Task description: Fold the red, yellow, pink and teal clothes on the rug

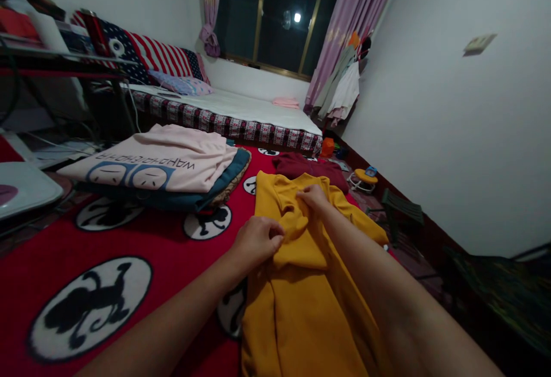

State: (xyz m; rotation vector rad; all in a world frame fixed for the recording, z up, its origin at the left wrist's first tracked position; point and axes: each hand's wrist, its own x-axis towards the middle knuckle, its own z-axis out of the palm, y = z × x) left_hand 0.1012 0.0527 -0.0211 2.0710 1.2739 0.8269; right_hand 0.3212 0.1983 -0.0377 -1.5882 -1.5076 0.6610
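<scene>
A mustard-yellow long-sleeved top (310, 314) lies stretched out on the red blanket, with part of its cloth bunched in folds near the upper end. My left hand (260, 240) is closed at the left edge of this bunched part, thumb and forefinger pinching the cloth. Farther up and to the right, my right hand (314, 197) pinches the same top between its fingertips. One sleeve spreads out to the right, beyond my right forearm. Just past the yellow top lies a dark red garment (307, 167), partly hidden behind it.
A stack of folded clothes, with a pale pink shirt (172, 156) uppermost, sits to the left on the red blanket (172, 245). Behind stands a bed (241, 107) below the window. A cluttered desk (73, 58) is at left; a small yellow-seated stool (365, 177) stands by the right wall.
</scene>
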